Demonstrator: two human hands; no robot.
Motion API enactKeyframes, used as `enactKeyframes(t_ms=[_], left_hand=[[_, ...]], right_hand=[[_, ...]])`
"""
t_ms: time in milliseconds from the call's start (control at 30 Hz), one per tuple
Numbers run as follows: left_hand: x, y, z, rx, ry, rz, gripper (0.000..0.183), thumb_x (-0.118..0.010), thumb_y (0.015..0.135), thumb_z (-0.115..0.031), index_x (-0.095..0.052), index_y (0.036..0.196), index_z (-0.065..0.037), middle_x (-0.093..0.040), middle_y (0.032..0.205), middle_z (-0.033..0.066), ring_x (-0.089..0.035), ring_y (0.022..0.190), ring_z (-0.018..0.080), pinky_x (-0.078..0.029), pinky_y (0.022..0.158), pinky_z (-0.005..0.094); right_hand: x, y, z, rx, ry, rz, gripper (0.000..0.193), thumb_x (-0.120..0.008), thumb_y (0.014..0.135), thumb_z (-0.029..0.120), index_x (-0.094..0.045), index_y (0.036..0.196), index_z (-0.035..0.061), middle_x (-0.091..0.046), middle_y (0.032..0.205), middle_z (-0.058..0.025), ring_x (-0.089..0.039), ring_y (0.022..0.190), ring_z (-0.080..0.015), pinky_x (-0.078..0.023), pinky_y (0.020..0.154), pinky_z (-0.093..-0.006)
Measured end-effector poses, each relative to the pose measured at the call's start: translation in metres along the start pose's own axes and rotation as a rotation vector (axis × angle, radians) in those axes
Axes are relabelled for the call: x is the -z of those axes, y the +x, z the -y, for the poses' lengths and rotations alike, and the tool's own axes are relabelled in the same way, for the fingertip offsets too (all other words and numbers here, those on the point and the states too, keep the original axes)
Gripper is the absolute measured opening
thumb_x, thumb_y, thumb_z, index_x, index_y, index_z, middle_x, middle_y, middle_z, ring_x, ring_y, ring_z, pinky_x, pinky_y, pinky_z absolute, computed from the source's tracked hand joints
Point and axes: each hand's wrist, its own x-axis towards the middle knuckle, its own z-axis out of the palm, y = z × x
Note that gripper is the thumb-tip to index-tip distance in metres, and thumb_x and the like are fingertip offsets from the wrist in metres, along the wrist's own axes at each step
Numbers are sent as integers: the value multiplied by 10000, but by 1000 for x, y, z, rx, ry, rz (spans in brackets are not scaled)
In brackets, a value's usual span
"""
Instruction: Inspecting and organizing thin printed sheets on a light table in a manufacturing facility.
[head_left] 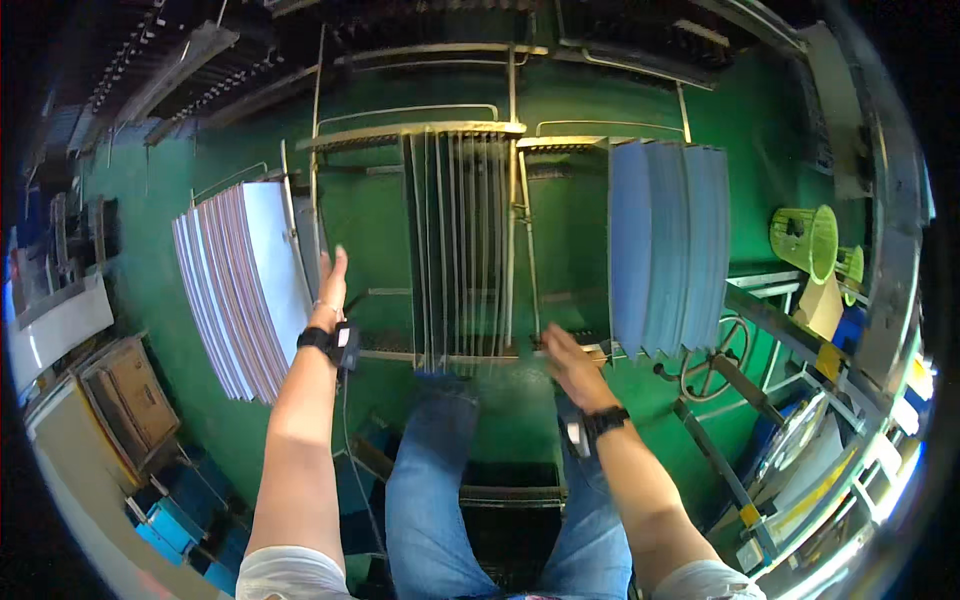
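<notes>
My left hand (330, 285) is raised with fingers flat, resting against the right edge of a fanned stack of white sheets (245, 285) standing in a wire rack. My right hand (568, 362) reaches forward, low, to the bottom rail of the metal rack (465, 240), next to the lower edge of a stack of pale blue sheets (668, 245). It is blurred, so I cannot tell whether it grips anything. Thin upright sheets or dividers fill the rack's middle section. Both wrists wear black bands. My legs in blue jeans (430, 480) show below.
The floor is green. A brown cardboard box (130, 395) lies at the left, blue crates (180, 525) beneath it. At the right stand a yellow-green wire cone (805, 240), a handwheel (715, 355) and a metal frame with stacked sheets (810, 470).
</notes>
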Motion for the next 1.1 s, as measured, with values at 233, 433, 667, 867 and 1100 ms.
enactKeyframes(t_ms=[233,433,667,867,1100], left_hand=[[-56,-155,-127,-479,-295,48,186,-510,885,-183,-581,913,-13,-612,837,51,-567,793,120,-451,719,241],[-226,-163,-96,2,-104,394,703,-496,832,-470,-363,1255,75,-402,1269,258,-381,1196,337,-308,981,345],[-272,-91,-87,352,-333,377,811,-472,810,-540,-260,1317,58,-332,1330,221,-349,1217,305,-290,984,364],[-298,-106,-92,529,-359,205,394,-501,826,-353,-503,1133,-105,-557,1068,48,-513,1004,196,-386,886,340],[-298,-115,-100,366,-381,407,443,-562,733,-264,-471,1121,-70,-484,828,26,-460,785,145,-396,654,288]], right_hand=[[149,-106,-22,-46,279,-325,405,-494,884,238,-421,1223,29,-554,1086,-145,-571,952,-251,-469,840,-364],[286,-60,-3,135,568,-682,473,-476,893,253,-318,1310,94,-403,1267,-162,-472,1080,-309,-440,861,-416],[323,9,19,84,232,-480,446,-476,884,272,-379,1291,118,-448,1246,-111,-485,1040,-253,-417,842,-366],[326,19,9,149,-123,-588,326,-535,845,56,-536,1169,94,-540,753,-10,-466,613,-93,-399,537,-242],[347,7,2,155,-10,-619,333,-523,856,59,-514,1186,16,-575,805,-14,-495,646,-81,-411,553,-225]])
